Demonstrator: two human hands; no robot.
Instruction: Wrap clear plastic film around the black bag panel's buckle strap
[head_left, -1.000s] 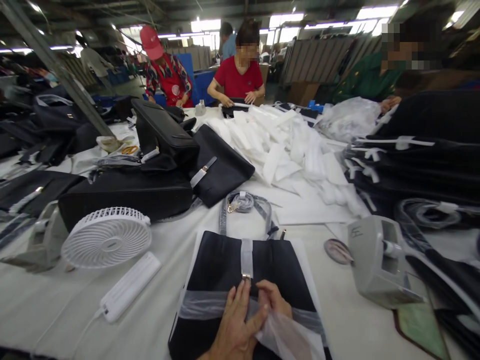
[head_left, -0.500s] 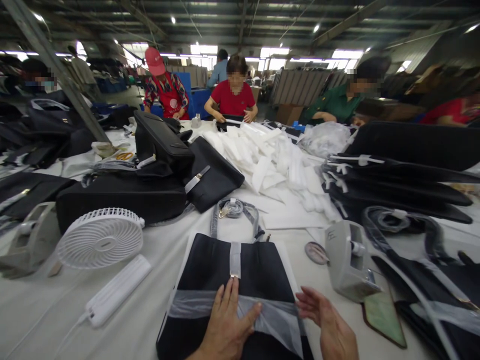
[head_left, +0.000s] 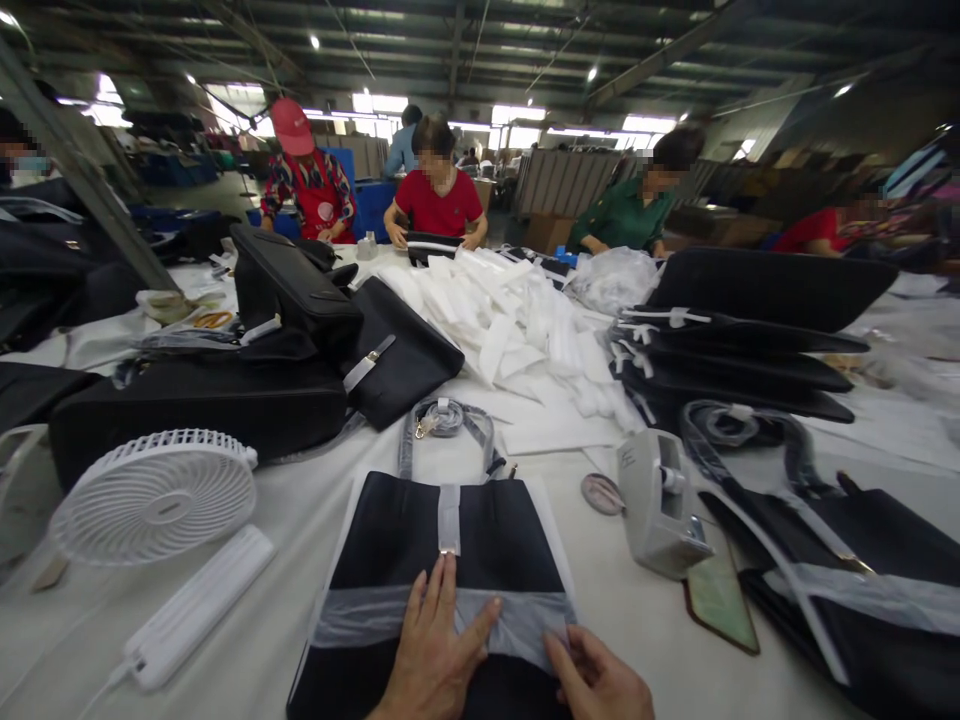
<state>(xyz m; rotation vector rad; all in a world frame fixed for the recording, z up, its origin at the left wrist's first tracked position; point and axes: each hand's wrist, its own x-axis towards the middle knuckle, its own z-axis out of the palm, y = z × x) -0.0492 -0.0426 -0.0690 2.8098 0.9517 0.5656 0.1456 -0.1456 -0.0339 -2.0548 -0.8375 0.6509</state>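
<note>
Left hand [head_left: 435, 655] lies flat, released, on a clear plastic band [head_left: 352, 618] across a black fabric bag [head_left: 420, 530]; right hand [head_left: 596, 680], apparently released, touches the band's edge.

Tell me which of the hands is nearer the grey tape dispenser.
Right. The right hand lies at the bag's near right corner, below and left of the tape dispenser; the left hand rests farther left, mid-bag.
</note>
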